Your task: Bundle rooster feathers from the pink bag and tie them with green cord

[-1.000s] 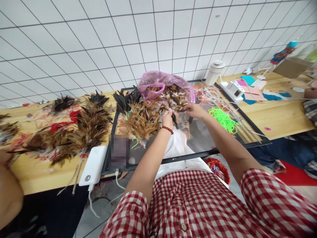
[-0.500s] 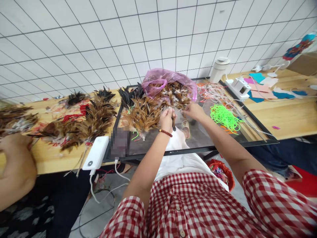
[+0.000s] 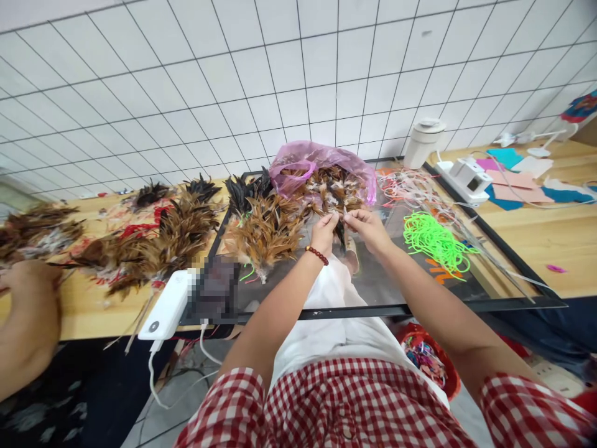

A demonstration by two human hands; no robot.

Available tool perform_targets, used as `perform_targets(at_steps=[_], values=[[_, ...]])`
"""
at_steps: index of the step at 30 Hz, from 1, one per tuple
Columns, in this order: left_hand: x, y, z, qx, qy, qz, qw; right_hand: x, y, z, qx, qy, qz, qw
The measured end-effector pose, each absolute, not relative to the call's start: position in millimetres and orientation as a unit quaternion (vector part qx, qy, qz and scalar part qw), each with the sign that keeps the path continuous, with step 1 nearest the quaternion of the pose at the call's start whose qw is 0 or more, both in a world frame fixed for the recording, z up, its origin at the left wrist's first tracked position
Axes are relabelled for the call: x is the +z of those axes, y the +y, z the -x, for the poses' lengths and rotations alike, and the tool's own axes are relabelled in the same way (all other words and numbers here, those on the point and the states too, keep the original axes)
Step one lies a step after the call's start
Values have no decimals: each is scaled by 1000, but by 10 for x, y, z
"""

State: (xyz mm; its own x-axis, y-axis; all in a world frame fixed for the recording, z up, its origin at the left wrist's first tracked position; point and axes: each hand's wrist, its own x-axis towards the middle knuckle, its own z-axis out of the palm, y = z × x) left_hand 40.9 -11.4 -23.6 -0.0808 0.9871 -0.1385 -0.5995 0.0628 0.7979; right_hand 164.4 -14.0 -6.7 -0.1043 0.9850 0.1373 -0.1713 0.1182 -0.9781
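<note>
My left hand (image 3: pixel 323 231) and my right hand (image 3: pixel 367 226) meet over the glass panel (image 3: pixel 373 283), both pinched on a small bunch of dark feathers (image 3: pixel 340 231) hanging between them. Just behind them lies a pink plastic bag (image 3: pixel 303 163) full of brown and white feathers. To the left of my hands a pile of brown feather bundles (image 3: pixel 263 233) rests on the glass. A red bead bracelet (image 3: pixel 317 254) circles my left wrist.
More feather bundles (image 3: pixel 158 239) cover the wooden table at left, where another person's arm (image 3: pixel 25 317) rests. A white power bank (image 3: pixel 165 308) lies at the table edge. Neon green cords (image 3: pixel 431 239), a white cup (image 3: pixel 422 143) and coloured paper (image 3: pixel 513 183) lie to the right.
My right hand has come in from the bag to join the left, and both now pinch the feather bunch. The view has shifted left and down a little.
</note>
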Motion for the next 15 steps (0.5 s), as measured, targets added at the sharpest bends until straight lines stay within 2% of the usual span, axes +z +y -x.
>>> perform_targets(at_steps=[15], values=[[-92, -279, -293, 568, 353, -275, 690, -2, -140, -1778, 650, -448, 456, 412]])
